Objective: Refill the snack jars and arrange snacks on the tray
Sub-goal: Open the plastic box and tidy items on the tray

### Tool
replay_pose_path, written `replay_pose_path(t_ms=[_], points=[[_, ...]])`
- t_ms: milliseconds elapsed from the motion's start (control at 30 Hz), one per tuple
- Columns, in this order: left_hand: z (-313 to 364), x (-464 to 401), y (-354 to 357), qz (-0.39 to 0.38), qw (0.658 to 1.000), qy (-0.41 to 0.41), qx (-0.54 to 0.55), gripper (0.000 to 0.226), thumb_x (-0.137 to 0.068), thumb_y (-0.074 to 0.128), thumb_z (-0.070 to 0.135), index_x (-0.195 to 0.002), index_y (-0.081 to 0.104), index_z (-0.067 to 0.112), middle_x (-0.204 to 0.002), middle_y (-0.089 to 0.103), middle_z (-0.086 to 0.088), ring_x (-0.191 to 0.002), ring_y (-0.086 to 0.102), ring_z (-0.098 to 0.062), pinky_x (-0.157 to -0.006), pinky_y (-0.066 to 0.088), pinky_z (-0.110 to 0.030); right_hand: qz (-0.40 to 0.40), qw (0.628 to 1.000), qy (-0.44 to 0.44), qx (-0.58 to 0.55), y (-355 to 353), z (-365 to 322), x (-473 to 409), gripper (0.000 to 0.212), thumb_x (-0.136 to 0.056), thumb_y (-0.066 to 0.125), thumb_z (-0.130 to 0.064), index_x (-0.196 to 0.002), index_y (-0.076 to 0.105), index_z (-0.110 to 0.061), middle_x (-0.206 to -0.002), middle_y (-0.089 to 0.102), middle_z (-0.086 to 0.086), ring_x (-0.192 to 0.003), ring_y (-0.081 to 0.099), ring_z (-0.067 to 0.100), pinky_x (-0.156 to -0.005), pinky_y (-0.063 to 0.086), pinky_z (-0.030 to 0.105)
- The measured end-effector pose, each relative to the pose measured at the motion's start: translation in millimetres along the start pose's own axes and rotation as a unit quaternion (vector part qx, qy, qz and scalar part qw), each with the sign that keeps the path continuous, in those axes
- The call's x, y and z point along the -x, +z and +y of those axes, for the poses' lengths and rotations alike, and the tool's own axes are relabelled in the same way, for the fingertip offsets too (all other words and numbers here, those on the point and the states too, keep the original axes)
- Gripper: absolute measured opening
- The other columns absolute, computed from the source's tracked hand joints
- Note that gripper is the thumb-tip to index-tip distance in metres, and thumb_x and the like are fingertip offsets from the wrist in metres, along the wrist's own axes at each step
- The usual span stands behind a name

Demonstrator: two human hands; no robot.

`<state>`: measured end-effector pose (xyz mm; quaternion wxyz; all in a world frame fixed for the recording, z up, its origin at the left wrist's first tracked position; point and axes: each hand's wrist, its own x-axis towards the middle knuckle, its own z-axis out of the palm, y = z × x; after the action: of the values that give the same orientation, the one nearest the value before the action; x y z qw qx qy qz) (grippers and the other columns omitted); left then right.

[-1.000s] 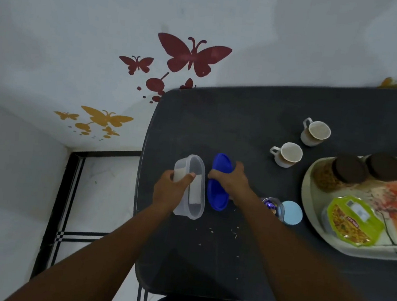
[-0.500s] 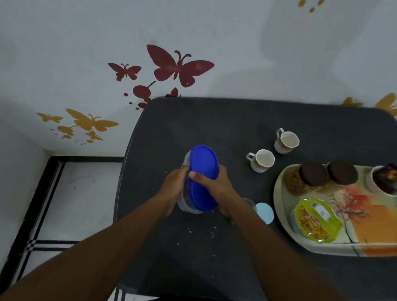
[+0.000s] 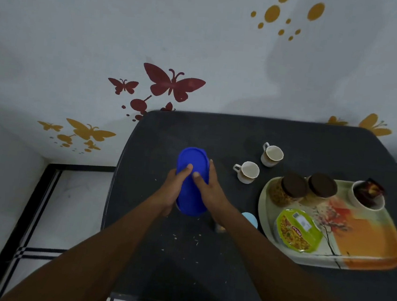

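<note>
Bearing red "BIKAJI" lettering, green snack packet (image 3: pixel 298 230) on tray (image 3: pixel 366 241).

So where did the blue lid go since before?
The right hand moved the lid from beside the box leftward onto it; the box is now hidden beneath. The left hand, which held the box before, now holds the lid too. Cups, tray and jars stayed put.

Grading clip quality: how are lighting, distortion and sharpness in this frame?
Head view: dim, bluish light, with a soft shadow on the wall. In the same head view the wide-angle lens bows the table edges and stretches the forearms. The lid is fairly sharp and the tray is slightly soft at its right end.
</note>
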<state>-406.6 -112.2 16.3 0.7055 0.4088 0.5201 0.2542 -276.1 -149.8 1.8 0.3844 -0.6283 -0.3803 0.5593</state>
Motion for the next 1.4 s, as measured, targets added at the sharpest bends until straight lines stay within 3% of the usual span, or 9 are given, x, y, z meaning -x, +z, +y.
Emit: replay_pose_path(t_ms=[100, 267, 533, 667, 833, 967, 1067, 1200, 1400], points=[[0.4, 2.3, 1.9, 0.01, 0.999, 0.024, -0.026, 0.039, -0.104, 0.05, 0.051, -0.127, 0.066, 0.023, -0.12, 0.075, 0.0, -0.111, 0.072, -0.019, -0.1, 0.056, -0.051, 0.043, 0.999, 0.005, -0.016, -0.1, 1.7, 0.2, 0.06, -0.107, 0.033, -0.05, -0.161, 0.013, -0.035, -0.166, 0.025, -0.003, -0.146, 0.035, 0.02, -0.117, 0.033, 0.039], [-4.8, 0.6, 0.6, 0.04, 0.999, 0.01, -0.016, 0.041, -0.101, 0.054, 0.053, -0.124, 0.068, 0.022, -0.113, 0.077, 0.0, -0.105, 0.074, -0.02, -0.094, 0.059, -0.047, 0.073, 0.996, 0.012, -0.056, 5.8, 3.4, 2.6, 0.051, -0.107, 0.032, -0.053, -0.144, 0.047, -0.021, -0.134, 0.059, -0.002, -0.111, 0.059, 0.007, -0.083, 0.048, 0.023], [-1.8, -2.5, 7.7, 0.141, 0.989, -0.039, -0.036, 0.049, -0.096, 0.043, 0.072, -0.097, 0.067, 0.03, -0.099, 0.075, 0.001, -0.095, 0.071, -0.02, -0.076, 0.058, -0.038, 0.131, 0.99, -0.042, 0.024, 20.9, 7.9, -0.8, 0.031, -0.106, 0.033, -0.052, -0.12, 0.051, -0.03, -0.098, 0.064, -0.015, -0.085, 0.063, 0.001, -0.067, 0.046, 0.02], [-8.9, -3.8, -1.0, 0.184, 0.98, -0.005, -0.076, 0.058, -0.096, 0.043, 0.073, -0.097, 0.069, 0.021, -0.093, 0.075, -0.004, -0.087, 0.072, -0.021, -0.066, 0.053, -0.03, 0.135, 0.989, -0.047, 0.042, 29.1, 7.6, -2.8, 0.021, -0.107, 0.036, -0.051, -0.116, 0.049, -0.037, -0.097, 0.062, -0.02, -0.085, 0.061, -0.004, -0.068, 0.045, 0.017], [-23.6, -12.6, -13.2, 0.178, 0.98, -0.044, -0.079, 0.052, -0.092, 0.05, 0.075, -0.092, 0.068, 0.025, -0.093, 0.073, 0.0, -0.091, 0.07, -0.021, -0.08, 0.058, -0.038, 0.117, 0.993, 0.004, 0.023, 36.7, 21.5, -8.8, 0.036, -0.108, 0.036, -0.046, -0.12, 0.057, -0.02, -0.103, 0.064, -0.003, -0.089, 0.062, 0.012, -0.074, 0.049, 0.029], [-42.0, -18.8, -23.3, 0.175, 0.977, -0.091, -0.083, 0.047, -0.089, 0.057, 0.074, -0.094, 0.068, 0.028, -0.102, 0.07, 0.003, -0.096, 0.068, -0.019, -0.082, 0.058, -0.04, 0.098, 0.992, 0.079, 0.008, 41.2, 39.6, -12.7, 0.029, -0.109, 0.034, -0.041, -0.116, 0.054, -0.02, -0.107, 0.062, 0.002, -0.093, 0.061, 0.018, -0.081, 0.051, 0.036], [-56.2, -26.6, -27.9, 0.163, 0.974, -0.134, -0.08, 0.041, -0.095, 0.058, 0.063, -0.097, 0.067, 0.023, -0.103, 0.068, 0.003, -0.097, 0.067, -0.019, -0.08, 0.056, -0.038, 0.09, 0.988, 0.123, 0.015, 42.5, 53.5, -15.8, 0.028, -0.109, 0.035, -0.036, -0.124, 0.052, -0.02, -0.116, 0.062, 0.005, -0.102, 0.063, 0.023, -0.093, 0.054, 0.045], [-70.4, -30.4, -32.1, 0.167, 0.974, -0.131, -0.073, 0.032, -0.104, 0.054, 0.042, -0.118, 0.068, 0.017, -0.113, 0.071, -0.002, -0.101, 0.069, -0.023, -0.091, 0.059, -0.044, 0.073, 0.984, 0.16, -0.012, 42.8, 58.5, -18.4, 0.039, -0.108, 0.038, -0.026, -0.146, 0.043, -0.018, -0.122, 0.056, 0.0, -0.102, 0.059, 0.018, -0.093, 0.052, 0.04], [-70.4, -30.4, -31.4, 0.154, 0.976, -0.136, -0.068, 0.025, -0.105, 0.054, 0.031, -0.118, 0.067, 0.014, -0.109, 0.072, -0.003, -0.098, 0.071, -0.024, -0.083, 0.06, -0.042, 0.069, 0.973, 0.218, -0.017, 44.1, 52.4, -24.8, 0.037, -0.105, 0.042, -0.021, -0.141, 0.046, -0.014, -0.13, 0.059, 0.011, -0.111, 0.061, 0.028, -0.101, 0.052, 0.049]])
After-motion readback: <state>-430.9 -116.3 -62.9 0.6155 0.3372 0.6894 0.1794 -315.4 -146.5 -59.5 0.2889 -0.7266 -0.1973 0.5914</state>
